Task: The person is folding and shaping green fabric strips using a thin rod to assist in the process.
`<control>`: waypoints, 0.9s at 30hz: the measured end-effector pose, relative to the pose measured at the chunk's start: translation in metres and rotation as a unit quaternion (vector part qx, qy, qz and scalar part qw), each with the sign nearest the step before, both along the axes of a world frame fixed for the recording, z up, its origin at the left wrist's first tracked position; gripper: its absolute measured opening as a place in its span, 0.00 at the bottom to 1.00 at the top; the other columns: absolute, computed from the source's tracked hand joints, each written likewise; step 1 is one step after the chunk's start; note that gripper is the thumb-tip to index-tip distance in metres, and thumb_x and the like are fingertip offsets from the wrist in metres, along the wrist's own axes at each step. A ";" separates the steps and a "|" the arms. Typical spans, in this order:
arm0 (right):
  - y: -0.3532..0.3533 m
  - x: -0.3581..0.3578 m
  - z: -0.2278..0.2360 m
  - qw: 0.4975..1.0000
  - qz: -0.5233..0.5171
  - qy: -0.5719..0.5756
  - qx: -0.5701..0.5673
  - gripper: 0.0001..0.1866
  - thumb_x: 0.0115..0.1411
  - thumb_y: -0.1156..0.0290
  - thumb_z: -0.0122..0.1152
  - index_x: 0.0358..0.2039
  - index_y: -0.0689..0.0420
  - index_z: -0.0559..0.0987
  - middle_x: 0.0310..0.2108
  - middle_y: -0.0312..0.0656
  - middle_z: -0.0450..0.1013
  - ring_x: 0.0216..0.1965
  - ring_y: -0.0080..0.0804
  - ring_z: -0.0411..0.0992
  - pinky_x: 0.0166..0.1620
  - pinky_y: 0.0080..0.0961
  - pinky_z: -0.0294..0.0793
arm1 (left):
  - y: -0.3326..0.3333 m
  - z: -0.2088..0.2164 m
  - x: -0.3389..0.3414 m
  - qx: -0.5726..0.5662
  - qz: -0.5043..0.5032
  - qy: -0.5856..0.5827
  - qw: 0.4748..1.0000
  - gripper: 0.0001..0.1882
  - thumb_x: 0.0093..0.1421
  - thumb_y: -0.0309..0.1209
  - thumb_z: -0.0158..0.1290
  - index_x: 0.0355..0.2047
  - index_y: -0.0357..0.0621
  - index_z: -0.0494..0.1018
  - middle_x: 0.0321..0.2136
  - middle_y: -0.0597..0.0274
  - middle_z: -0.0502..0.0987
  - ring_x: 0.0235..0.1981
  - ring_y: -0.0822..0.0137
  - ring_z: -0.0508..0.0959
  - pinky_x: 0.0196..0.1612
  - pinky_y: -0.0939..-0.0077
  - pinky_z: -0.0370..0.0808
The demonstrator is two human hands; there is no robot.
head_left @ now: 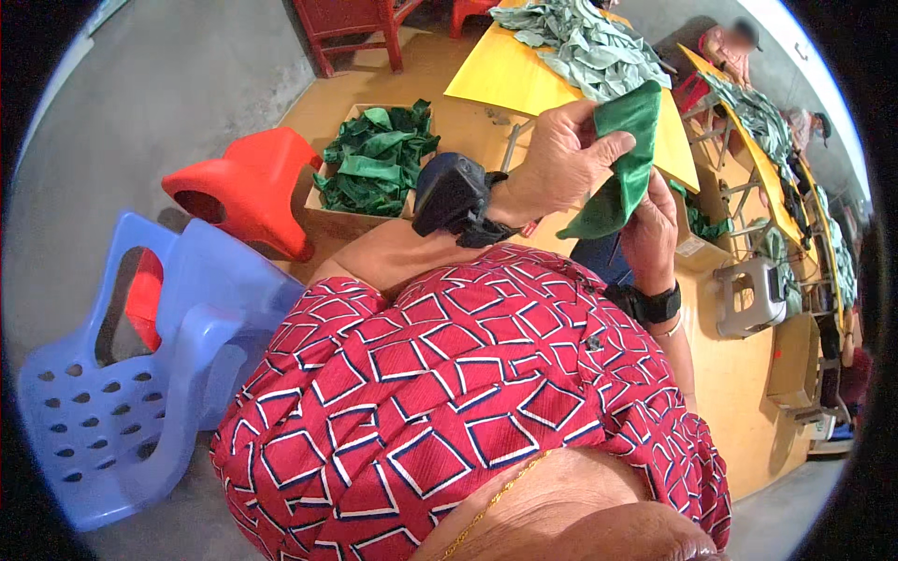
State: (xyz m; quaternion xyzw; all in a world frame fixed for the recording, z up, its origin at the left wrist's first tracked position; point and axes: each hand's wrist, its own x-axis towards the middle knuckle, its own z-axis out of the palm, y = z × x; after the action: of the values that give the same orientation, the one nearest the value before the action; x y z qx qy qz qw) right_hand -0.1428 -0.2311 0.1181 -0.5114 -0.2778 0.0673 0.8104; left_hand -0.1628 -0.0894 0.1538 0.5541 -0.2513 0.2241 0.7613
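Note:
A dark green velvety cloth piece (625,168), curved and tapering to a point at its lower left, is held up in front of me. My left hand (566,159) grips its upper left edge, thumb pressed on the front. Lower down on the right side, my right hand (652,229) has closed on the edge, its fingers partly hidden behind the cloth. Black straps circle both wrists, and the left one carries a dark bulky device (454,196).
An open carton (351,220) of green cloth pieces stands on the floor at left. Yellow tables (496,70) bear pale green cloth heaps (599,51). A red stool (248,187), blue plastic chair (187,280) and grey stool (751,294) are nearby. Other people (730,51) sit farther right.

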 end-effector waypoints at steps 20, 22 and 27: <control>-0.009 0.012 -0.014 0.987 0.108 0.077 0.085 0.17 0.56 0.75 0.44 0.47 0.62 0.64 0.42 0.41 0.68 0.41 0.30 0.69 0.45 0.24 0.68 | -0.003 -0.001 0.006 0.062 -0.020 0.003 0.998 0.19 0.52 0.23 0.53 0.43 0.36 0.60 0.30 0.65 0.70 0.28 0.78 0.69 0.29 0.86 0.68; -0.008 0.014 -0.016 0.988 0.108 0.074 0.087 0.17 0.56 0.76 0.44 0.47 0.62 0.64 0.42 0.41 0.68 0.42 0.29 0.68 0.45 0.24 0.68 | -0.001 0.000 0.010 0.168 0.114 -0.107 0.973 0.10 0.53 0.24 0.51 0.35 0.36 0.66 0.25 0.63 0.70 0.24 0.76 0.69 0.27 0.83 0.67; -0.006 0.022 -0.023 0.982 0.111 0.107 0.105 0.19 0.54 0.78 0.43 0.49 0.63 0.63 0.44 0.42 0.67 0.44 0.30 0.67 0.48 0.25 0.65 | 0.002 0.007 0.003 0.236 0.224 -0.207 0.923 0.04 0.53 0.24 0.49 0.25 0.35 0.69 0.17 0.55 0.67 0.17 0.65 0.68 0.20 0.76 0.64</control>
State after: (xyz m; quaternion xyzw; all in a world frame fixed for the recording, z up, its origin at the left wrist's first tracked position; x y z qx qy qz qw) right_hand -0.1207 -0.2374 0.0954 -0.3794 -0.2499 0.1818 0.8721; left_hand -0.1597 -0.0869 0.1611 0.7011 -0.3180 0.4325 0.4694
